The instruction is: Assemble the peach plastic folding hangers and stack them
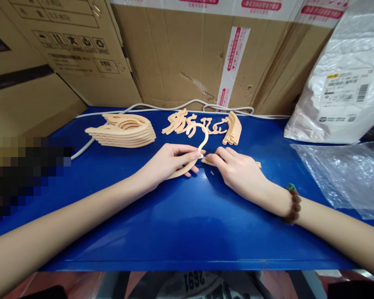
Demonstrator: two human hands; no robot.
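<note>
My left hand [170,161] is closed on a beige plastic hanger piece. Its curved hook [205,139] rises above my thumb, and a bent arm [182,171] runs down under my fingers. Close beside it, my right hand [241,168] is closed on another beige hanger arm [208,162], whose far end shows past the knuckles. The two pieces meet or nearly meet at my fingertips; whether they are joined I cannot tell. Behind my hands lie loose hanger hooks [182,123] and a small pile of hanger arms [233,129].
A stack of beige hangers [121,137] sits at the back left of the blue table [187,232]. A white cable [162,109] runs along the back, before cardboard boxes [180,54]. On the right are a white mailing bag [339,104] and a clear plastic bag [345,178].
</note>
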